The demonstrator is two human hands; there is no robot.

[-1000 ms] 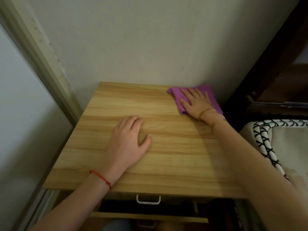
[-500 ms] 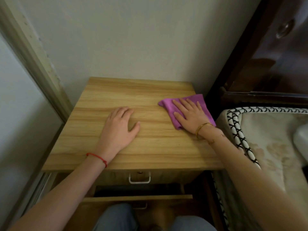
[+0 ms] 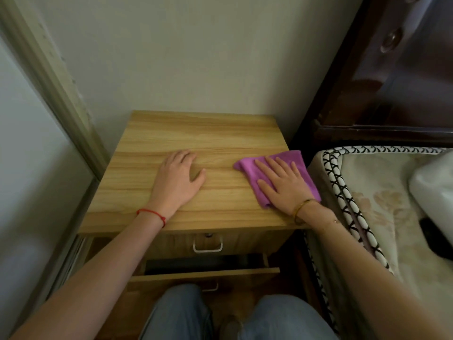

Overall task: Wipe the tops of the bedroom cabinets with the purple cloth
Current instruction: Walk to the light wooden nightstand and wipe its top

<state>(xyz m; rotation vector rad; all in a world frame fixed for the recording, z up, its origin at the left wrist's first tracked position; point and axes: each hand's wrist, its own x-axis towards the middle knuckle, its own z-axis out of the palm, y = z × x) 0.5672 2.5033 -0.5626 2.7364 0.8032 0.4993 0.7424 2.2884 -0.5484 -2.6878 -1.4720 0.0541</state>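
purple cloth (image 3: 282, 168) pressed flat on wooden cabinet top (image 3: 208, 133) by right hand (image 3: 284, 185).

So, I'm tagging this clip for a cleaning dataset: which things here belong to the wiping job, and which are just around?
In the job:
purple cloth
cabinet top
right hand, pressing the cloth flat
left hand, resting flat on the top

Just around:
half-open drawer
mattress
dark headboard
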